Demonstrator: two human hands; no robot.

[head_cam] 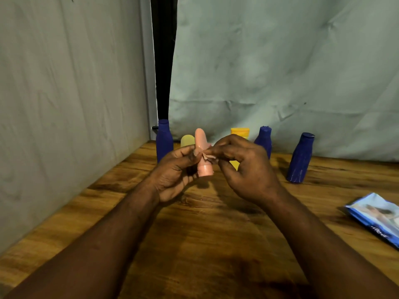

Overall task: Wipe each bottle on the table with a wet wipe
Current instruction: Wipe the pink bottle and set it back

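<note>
My left hand grips a small pink bottle, held cap down above the wooden table. My right hand pinches a small crumpled wet wipe against the bottle's side. Behind the hands stand three dark blue bottles: one at the left, one in the middle, one at the right. A pale yellow bottle and an orange-yellow tube are partly hidden by my hands.
A blue wet-wipe packet lies at the table's right edge. Pale cloth sheets hang close behind and to the left of the table, with a dark gap between them.
</note>
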